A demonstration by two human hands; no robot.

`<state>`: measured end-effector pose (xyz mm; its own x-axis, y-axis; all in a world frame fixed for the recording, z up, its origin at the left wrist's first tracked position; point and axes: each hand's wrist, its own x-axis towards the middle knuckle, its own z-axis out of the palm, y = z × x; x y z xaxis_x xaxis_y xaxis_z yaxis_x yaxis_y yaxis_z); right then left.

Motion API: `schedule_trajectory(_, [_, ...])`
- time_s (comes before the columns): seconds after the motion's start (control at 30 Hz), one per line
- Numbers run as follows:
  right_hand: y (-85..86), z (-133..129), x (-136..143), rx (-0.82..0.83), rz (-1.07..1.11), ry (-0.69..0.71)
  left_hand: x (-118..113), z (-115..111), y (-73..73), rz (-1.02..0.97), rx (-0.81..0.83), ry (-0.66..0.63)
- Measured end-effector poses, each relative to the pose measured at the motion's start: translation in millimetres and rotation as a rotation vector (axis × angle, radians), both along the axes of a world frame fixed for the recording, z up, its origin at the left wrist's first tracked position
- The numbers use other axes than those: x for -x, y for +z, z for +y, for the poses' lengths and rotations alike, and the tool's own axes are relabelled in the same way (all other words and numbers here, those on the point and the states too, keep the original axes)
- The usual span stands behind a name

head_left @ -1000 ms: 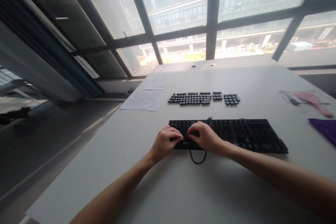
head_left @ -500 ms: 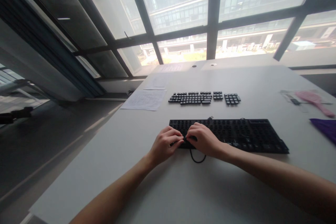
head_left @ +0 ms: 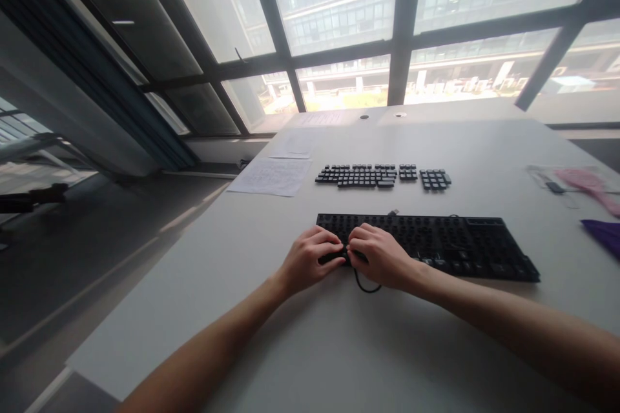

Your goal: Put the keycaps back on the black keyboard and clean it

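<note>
A black keyboard [head_left: 436, 239] lies on the white table, many of its key positions showing without keycaps. My left hand [head_left: 310, 255] is at its left front part, fingers bent, with a small gap between the thumb and the fingertips. Close beside it, my right hand [head_left: 380, 255] reaches over the keyboard with curled fingers pinched together. The two sets of fingertips almost meet over the front row. Whatever small thing lies between them is too dark and hidden to make out. A loop of black cable [head_left: 367, 288] sticks out below the keyboard's front edge.
Behind the keyboard, loose dark keycaps [head_left: 358, 176] lie grouped in keyboard order. Printed sheets [head_left: 271, 177] are at the left. At the right are a pink handled object [head_left: 588, 184], a small dark item [head_left: 555, 188] and a purple item [head_left: 605, 232]. A USB plug [head_left: 393, 212] pokes out behind the keyboard.
My left thumb and fingertips have moved slightly apart. Both hands stay at the same part of the keyboard. The whole view has shifted a little.
</note>
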<state>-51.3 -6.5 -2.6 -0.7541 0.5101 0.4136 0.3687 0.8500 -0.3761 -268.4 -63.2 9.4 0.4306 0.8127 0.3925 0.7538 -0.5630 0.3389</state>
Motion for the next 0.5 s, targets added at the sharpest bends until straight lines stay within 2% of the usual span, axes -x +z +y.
schedule_trajectory(0.5, [-4.3, 1.4, 0.3, -0.069, -0.032, 0.005, -4.0, -0.4, 3.5, 0.080, -0.067, -0.012])
